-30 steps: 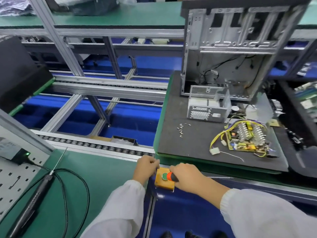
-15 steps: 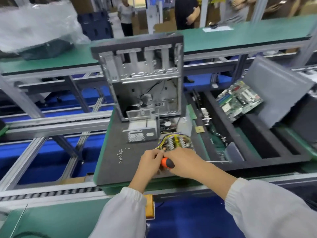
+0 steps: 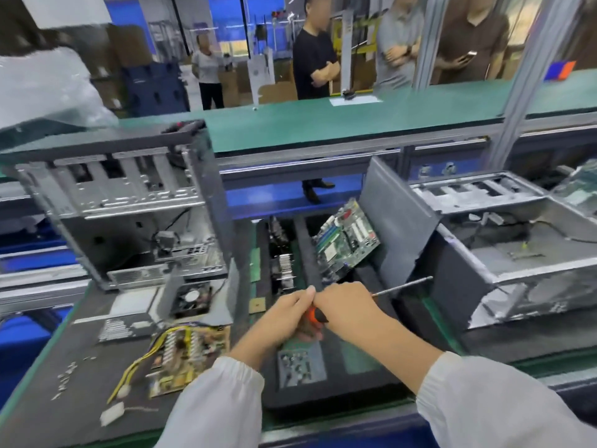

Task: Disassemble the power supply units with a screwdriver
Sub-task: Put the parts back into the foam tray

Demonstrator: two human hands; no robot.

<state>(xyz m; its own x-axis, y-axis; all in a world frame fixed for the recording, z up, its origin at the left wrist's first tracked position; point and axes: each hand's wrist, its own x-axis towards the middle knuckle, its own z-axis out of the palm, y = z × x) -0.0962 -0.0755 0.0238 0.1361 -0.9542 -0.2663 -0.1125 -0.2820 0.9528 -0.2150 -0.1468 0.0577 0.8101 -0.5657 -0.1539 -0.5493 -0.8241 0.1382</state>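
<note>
Both hands are bunched together over the middle of the bench (image 3: 38, 376). The right hand (image 3: 344, 307) is wrapped around the orange-and-black handle of the screwdriver (image 3: 402, 287), and its thin metal shaft pokes out to the right, angled slightly up, tip in the air near the tilted grey panel (image 3: 397, 221). The left hand (image 3: 284, 313) comes in from the other side with its fingers curled onto the same handle, fingertips touching the right hand's knuckles.

The power supply stuff sits left of the hands on the dark mat. The gutted circuit board (image 3: 190, 357), with yellow wires and a white connector trailing toward the near edge, lies flat just left of the left wrist. Behind it sits the open power supply casing (image 3: 129, 315) with a black fan (image 3: 191, 297) showing, and behind that an empty PC case (image 3: 129, 202) stands upright. A scatter of small screws (image 3: 66, 376) lies near the left edge of the mat.

Under and beyond the hands there's a dark foam tray (image 3: 355, 388) with compartments: a small board lies flat in a near slot and a green motherboard (image 3: 347, 240) leans tilted in a far one. Another opened case (image 3: 517, 250) lies to the right. A few people stand past the far green bench; the picture is a bit motion-blurred.
</note>
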